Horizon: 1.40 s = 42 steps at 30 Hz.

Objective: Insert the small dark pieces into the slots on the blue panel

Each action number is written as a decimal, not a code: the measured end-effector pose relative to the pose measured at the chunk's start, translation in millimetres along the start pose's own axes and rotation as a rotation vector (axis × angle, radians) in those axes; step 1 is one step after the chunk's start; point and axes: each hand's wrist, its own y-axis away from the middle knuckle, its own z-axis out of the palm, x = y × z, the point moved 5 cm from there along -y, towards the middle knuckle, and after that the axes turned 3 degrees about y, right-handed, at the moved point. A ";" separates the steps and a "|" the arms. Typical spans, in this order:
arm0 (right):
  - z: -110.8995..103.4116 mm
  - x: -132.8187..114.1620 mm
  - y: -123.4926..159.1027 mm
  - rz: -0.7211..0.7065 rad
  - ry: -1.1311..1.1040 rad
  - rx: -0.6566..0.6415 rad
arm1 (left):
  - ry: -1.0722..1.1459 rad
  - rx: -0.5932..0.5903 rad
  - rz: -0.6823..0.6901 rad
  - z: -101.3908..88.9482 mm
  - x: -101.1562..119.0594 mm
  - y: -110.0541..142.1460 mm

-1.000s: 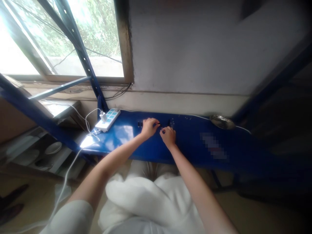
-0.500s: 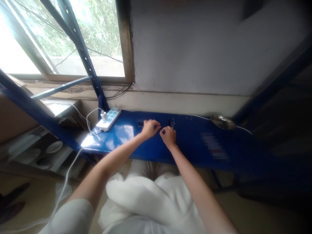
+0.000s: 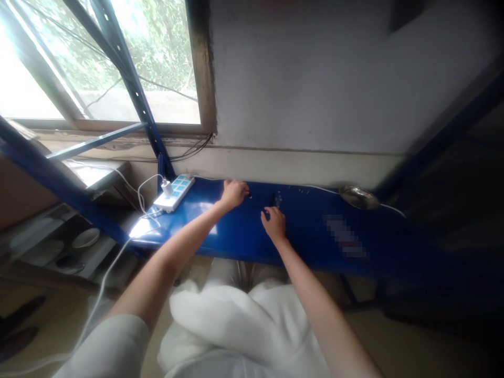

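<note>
My left hand (image 3: 235, 193) is over the back part of the blue table (image 3: 236, 236), its fingers closed on a small dark piece (image 3: 249, 194) with a bright spot at its lower edge. Nearer to me and to the right, my right hand (image 3: 274, 223) has thumb and forefinger curled close together in a pinch. What they hold, if anything, is too small to make out. Just behind that hand lies a cluster of small clear pieces (image 3: 279, 199), beside a dark shape. The two hands are apart.
A white power strip (image 3: 179, 193) with a plugged-in charger (image 3: 167, 188) stands at the table's left end. Several tiny bits (image 3: 303, 191) lie near the back edge. A shiny metal bowl (image 3: 358, 197) is at the back right. A blue rack post (image 3: 134, 84) rises at left.
My left hand has moved back and left, away from my right hand, with the dark piece in its fingers. My right hand has stayed nearly in place.
</note>
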 end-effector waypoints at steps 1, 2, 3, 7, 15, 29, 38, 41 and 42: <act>-0.2 3.0 1.3 0.002 -0.004 0.013 | -0.022 0.004 -0.018 -4.1 -7.7 -5.4; -0.5 5.5 2.3 0.004 -0.007 0.028 | -0.049 -0.012 -0.033 -6.1 -15.5 -10.0; -0.8 7.3 3.0 0.004 -0.008 0.041 | -0.080 -0.039 -0.048 -6.4 -23.0 -13.6; 1.3 8.3 3.8 -0.026 -0.009 0.041 | -0.152 -0.137 -0.085 2.1 -45.1 -17.6; 1.9 9.0 6.4 -0.022 -0.013 0.041 | -0.205 -0.196 -0.073 21.2 -54.2 -14.1; 1.0 8.3 7.4 -0.010 -0.015 0.043 | -0.239 -0.205 -0.102 24.1 -60.1 -11.0; 1.5 9.8 7.5 0.001 -0.022 0.051 | -0.201 -0.196 -0.096 24.3 -60.8 -11.3; 0.3 9.3 7.3 0.002 -0.026 0.050 | -0.222 -0.204 -0.092 23.9 -61.7 -10.6; 0.2 9.3 7.2 0.001 -0.028 0.050 | -0.226 -0.206 -0.092 23.3 -61.8 -10.3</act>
